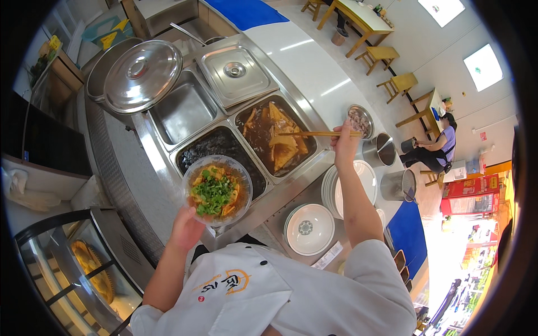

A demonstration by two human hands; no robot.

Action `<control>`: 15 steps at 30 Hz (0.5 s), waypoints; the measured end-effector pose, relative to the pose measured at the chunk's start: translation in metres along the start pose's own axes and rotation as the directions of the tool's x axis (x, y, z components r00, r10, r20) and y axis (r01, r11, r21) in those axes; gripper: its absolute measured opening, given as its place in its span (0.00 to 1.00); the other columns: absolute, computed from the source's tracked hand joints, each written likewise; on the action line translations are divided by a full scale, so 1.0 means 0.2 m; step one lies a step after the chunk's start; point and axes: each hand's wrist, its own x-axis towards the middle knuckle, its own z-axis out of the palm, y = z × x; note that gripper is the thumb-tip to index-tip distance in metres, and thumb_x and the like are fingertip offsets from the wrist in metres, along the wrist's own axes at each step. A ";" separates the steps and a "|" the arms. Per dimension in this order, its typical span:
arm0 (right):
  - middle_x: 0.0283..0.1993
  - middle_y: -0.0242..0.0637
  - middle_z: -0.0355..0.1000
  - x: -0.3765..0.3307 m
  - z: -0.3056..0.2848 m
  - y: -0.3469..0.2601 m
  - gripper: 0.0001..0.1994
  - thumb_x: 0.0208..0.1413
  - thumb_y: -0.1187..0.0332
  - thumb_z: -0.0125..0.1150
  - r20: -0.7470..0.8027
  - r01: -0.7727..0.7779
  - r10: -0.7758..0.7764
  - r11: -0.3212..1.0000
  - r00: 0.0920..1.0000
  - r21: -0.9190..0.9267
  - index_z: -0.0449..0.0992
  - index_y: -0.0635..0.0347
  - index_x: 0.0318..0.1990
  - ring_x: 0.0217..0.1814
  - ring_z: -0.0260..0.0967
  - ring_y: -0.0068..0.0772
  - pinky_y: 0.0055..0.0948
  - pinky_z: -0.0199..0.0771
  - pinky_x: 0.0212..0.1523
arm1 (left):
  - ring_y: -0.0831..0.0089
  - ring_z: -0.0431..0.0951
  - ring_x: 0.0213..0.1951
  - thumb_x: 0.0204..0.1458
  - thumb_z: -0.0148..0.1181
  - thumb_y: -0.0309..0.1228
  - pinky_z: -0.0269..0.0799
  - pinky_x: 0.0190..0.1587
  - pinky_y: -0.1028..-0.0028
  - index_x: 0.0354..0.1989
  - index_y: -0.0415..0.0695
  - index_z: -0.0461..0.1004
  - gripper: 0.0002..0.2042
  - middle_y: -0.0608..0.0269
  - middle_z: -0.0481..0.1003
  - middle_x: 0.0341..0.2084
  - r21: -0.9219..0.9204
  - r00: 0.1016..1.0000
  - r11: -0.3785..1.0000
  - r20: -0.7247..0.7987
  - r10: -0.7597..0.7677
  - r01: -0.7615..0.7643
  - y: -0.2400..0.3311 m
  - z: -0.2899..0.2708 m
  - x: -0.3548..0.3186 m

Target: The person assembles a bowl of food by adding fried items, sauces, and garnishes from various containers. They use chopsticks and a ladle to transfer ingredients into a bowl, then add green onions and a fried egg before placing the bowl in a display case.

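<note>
Head view: left hand [188, 227] grips a herb-topped bowl [217, 190]; right hand [344, 143] pinches chopsticks [314, 134] over the tofu tray [274, 137].

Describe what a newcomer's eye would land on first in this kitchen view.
First, the clear bowl heaped with chopped greens, held up by the left hand over the steel counter. Next, the right hand points long chopsticks over a tray of tofu slabs in brown sauce. Far left sits a big round steel lid.

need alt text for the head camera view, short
Seen from above, a person's left hand holds a clear bowl of food topped with chopped greens, while the right hand holds chopsticks over a steel tray of tofu in brown sauce.
</note>
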 end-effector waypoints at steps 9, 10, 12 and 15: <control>0.19 0.31 0.66 0.00 -0.11 -0.19 0.25 0.72 0.48 0.49 -0.071 0.021 -0.016 0.998 0.997 0.063 0.74 0.60 0.30 0.17 0.61 0.19 0.20 0.59 0.17 | 0.61 0.66 0.68 0.61 0.57 0.38 0.60 0.72 0.57 0.71 0.39 0.58 0.32 0.57 0.67 0.67 -0.078 0.997 0.995 -0.047 -0.069 0.065 -0.02 -0.07 0.15; 0.19 0.30 0.66 0.00 -0.11 -0.21 0.25 0.72 0.48 0.49 -0.069 0.033 -0.028 0.996 0.997 0.078 0.74 0.60 0.30 0.17 0.61 0.19 0.20 0.59 0.17 | 0.61 0.67 0.68 0.61 0.58 0.38 0.60 0.71 0.57 0.71 0.39 0.59 0.31 0.57 0.67 0.67 -0.079 0.997 0.995 -0.048 -0.067 0.063 -0.02 -0.07 0.18; 0.19 0.30 0.66 -0.01 -0.11 -0.24 0.25 0.72 0.48 0.48 -0.066 0.058 -0.051 0.992 0.996 0.108 0.74 0.60 0.30 0.17 0.61 0.19 0.20 0.58 0.17 | 0.62 0.68 0.67 0.60 0.58 0.37 0.62 0.71 0.58 0.70 0.40 0.59 0.31 0.58 0.68 0.66 -0.081 0.997 0.995 -0.049 -0.063 0.059 -0.03 -0.07 0.23; 0.19 0.31 0.67 0.01 -0.11 -0.25 0.25 0.72 0.48 0.48 -0.080 0.094 -0.085 0.988 0.993 0.126 0.74 0.59 0.30 0.16 0.61 0.19 0.20 0.57 0.17 | 0.64 0.68 0.67 0.60 0.59 0.35 0.63 0.70 0.58 0.69 0.42 0.61 0.29 0.59 0.69 0.65 -0.073 0.997 0.996 -0.060 -0.050 0.046 -0.03 -0.08 0.30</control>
